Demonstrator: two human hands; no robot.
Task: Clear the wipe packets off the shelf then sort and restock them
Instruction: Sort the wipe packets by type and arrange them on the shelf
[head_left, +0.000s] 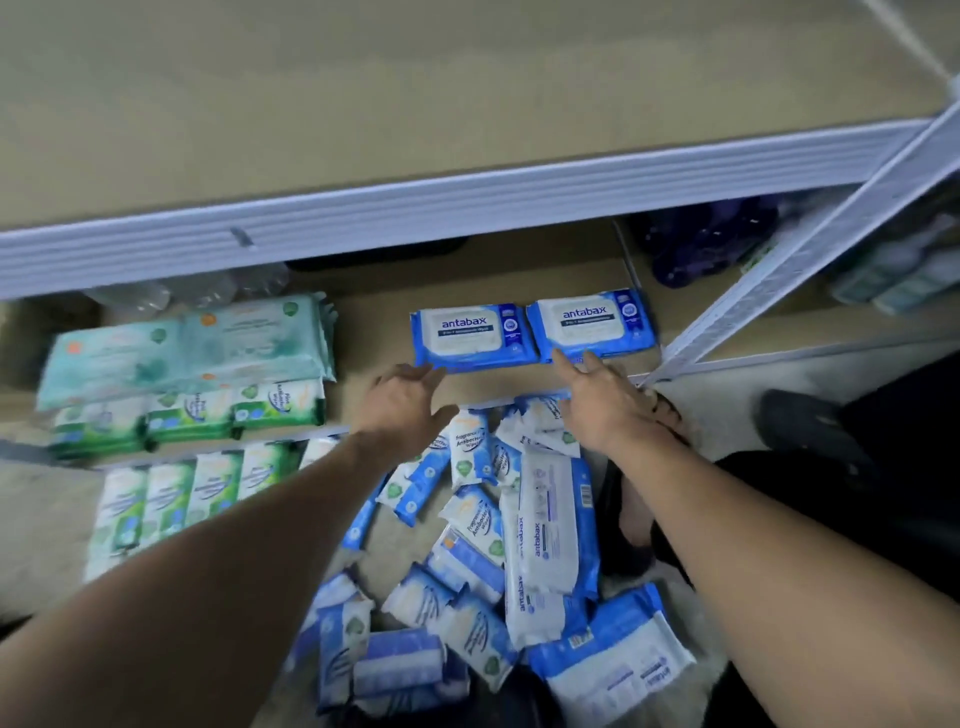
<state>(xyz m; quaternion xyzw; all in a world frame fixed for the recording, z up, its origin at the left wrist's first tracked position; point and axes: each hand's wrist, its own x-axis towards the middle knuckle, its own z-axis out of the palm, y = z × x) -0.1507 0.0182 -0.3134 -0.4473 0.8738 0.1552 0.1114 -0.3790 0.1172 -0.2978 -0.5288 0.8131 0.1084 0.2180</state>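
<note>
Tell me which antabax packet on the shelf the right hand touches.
The right packet, nearest the shelf post; the right hand touches its front edge.

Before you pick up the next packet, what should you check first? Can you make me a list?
1. Restocked packets lie flat, labels up, side by side: left antabax packet and right antabax packet. Ok.
2. Hands free to pick: left hand and right hand hold nothing, with fingers straight at the packets' front edges. Ok.
3. Room left on the shelf: bare shelf board shows between them and the green packets. Ok.
4. Floor pile of blue packets sorted: not ok, it is jumbled.
5. More packets hidden under the two antabax ones: cannot tell.
</note>
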